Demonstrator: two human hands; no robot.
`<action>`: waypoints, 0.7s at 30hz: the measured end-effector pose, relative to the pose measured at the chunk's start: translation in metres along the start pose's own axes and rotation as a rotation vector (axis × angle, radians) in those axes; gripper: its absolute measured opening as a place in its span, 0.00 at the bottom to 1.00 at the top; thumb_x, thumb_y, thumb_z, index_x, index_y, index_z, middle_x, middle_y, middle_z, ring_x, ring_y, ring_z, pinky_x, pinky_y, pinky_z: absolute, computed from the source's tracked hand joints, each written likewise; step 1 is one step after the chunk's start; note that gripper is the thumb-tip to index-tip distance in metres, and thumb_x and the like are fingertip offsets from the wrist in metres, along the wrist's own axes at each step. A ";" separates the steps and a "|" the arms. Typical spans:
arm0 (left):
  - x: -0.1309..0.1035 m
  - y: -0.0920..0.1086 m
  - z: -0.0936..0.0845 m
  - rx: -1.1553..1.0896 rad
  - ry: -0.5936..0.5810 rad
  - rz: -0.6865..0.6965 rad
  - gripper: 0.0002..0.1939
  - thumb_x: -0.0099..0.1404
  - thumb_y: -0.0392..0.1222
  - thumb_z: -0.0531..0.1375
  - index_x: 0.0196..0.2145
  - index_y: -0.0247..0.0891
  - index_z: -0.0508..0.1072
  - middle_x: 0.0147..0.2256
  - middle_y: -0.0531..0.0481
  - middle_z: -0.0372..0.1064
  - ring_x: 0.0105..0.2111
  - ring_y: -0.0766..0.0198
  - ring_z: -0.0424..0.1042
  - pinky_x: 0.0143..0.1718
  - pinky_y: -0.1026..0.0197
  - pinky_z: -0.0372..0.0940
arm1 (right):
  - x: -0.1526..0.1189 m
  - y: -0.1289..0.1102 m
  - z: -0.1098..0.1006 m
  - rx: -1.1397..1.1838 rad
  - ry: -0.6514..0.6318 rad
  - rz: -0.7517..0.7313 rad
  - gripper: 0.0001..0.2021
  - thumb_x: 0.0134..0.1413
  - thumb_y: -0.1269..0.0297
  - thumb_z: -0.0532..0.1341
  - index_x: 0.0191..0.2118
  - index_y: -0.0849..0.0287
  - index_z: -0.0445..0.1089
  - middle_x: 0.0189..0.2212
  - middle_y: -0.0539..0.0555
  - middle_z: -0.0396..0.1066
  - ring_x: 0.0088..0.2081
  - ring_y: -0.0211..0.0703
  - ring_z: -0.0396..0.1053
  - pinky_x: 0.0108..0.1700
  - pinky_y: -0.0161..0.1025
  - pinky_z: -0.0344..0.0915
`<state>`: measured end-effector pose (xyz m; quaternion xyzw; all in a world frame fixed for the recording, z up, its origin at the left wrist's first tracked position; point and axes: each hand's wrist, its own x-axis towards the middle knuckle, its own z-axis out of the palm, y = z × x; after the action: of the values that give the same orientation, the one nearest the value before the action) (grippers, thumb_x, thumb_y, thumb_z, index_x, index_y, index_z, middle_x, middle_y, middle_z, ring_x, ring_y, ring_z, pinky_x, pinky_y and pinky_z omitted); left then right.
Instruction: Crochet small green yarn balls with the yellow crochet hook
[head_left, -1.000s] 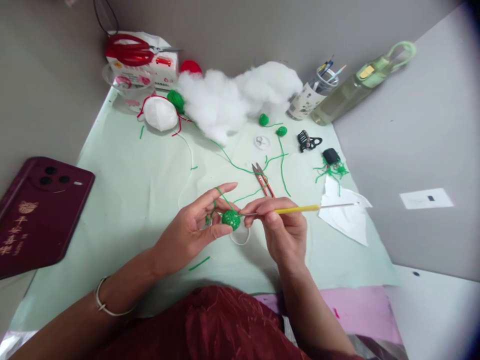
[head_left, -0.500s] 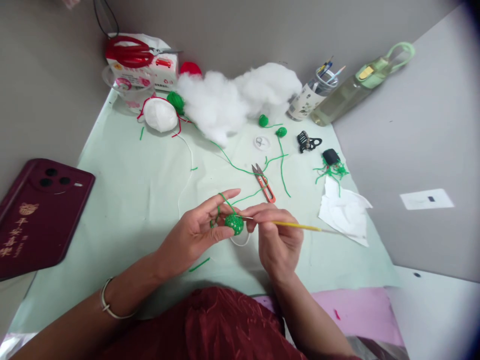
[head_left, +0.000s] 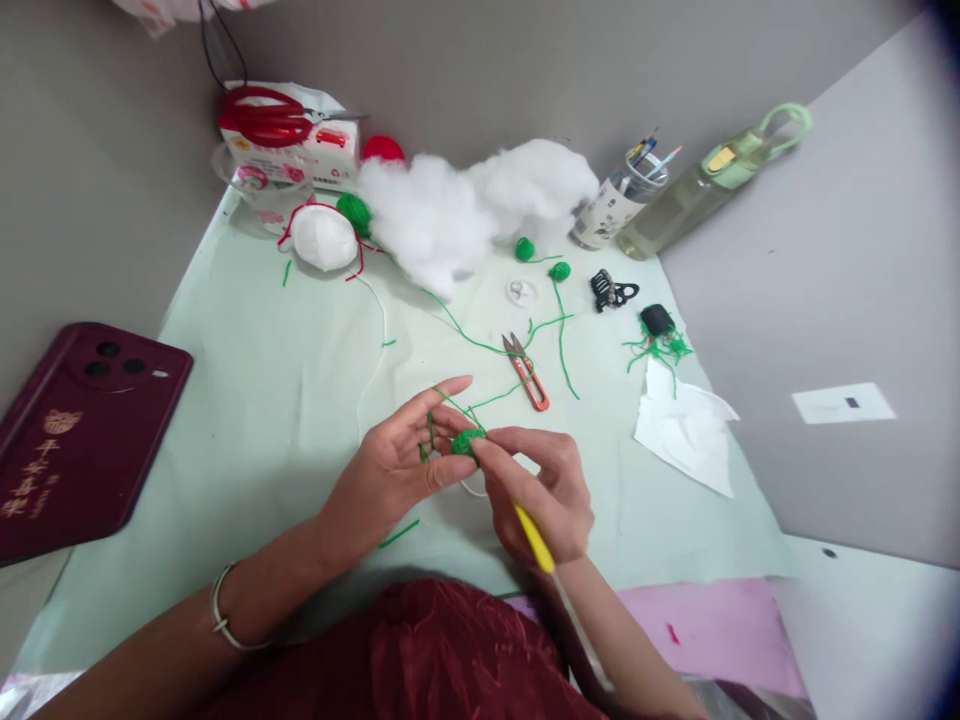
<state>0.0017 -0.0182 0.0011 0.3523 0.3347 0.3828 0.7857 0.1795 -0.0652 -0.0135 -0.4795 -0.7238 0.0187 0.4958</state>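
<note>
Left hand (head_left: pixel 386 475): we're pinching our green crochet piece (head_left: pixel 466 441), yarn (head_left: pixel 430 432) looped over fingers
Right hand (head_left: pixel 546 492): fingertips on it too, yellow-handled hook (head_left: pixel 534 538) in our grip
Crochet spot: between our hands, over the worktop (head_left: pixel 247 400), nearer its front edge

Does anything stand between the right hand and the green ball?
Nothing visible does: the right hand, holding the yellow hook, touches the green ball in the left hand. The orange snips lie beyond both hands.
</note>
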 end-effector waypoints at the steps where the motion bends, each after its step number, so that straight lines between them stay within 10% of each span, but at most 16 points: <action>1: 0.000 0.001 0.001 -0.034 0.006 -0.028 0.32 0.63 0.39 0.74 0.63 0.47 0.74 0.42 0.53 0.72 0.43 0.63 0.72 0.48 0.60 0.67 | -0.003 0.001 0.000 -0.057 0.014 -0.031 0.26 0.63 0.74 0.66 0.62 0.40 0.75 0.45 0.55 0.81 0.43 0.49 0.79 0.41 0.46 0.79; 7: 0.002 0.001 0.001 -0.271 -0.107 -0.246 0.28 0.63 0.42 0.72 0.61 0.44 0.77 0.40 0.51 0.74 0.37 0.66 0.69 0.42 0.62 0.64 | -0.006 0.001 -0.002 -0.016 -0.003 -0.088 0.25 0.67 0.73 0.62 0.64 0.40 0.73 0.45 0.54 0.82 0.42 0.49 0.81 0.37 0.45 0.80; 21: 0.005 0.008 -0.004 -0.265 -0.067 -0.210 0.32 0.58 0.39 0.72 0.60 0.41 0.77 0.41 0.51 0.72 0.40 0.63 0.69 0.46 0.59 0.63 | 0.014 -0.004 -0.012 0.430 0.014 0.218 0.13 0.68 0.72 0.63 0.50 0.49 0.81 0.40 0.54 0.84 0.42 0.47 0.81 0.42 0.45 0.79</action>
<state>-0.0019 -0.0091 0.0045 0.2213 0.2897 0.3272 0.8718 0.1849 -0.0629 0.0040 -0.4381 -0.6438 0.2227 0.5865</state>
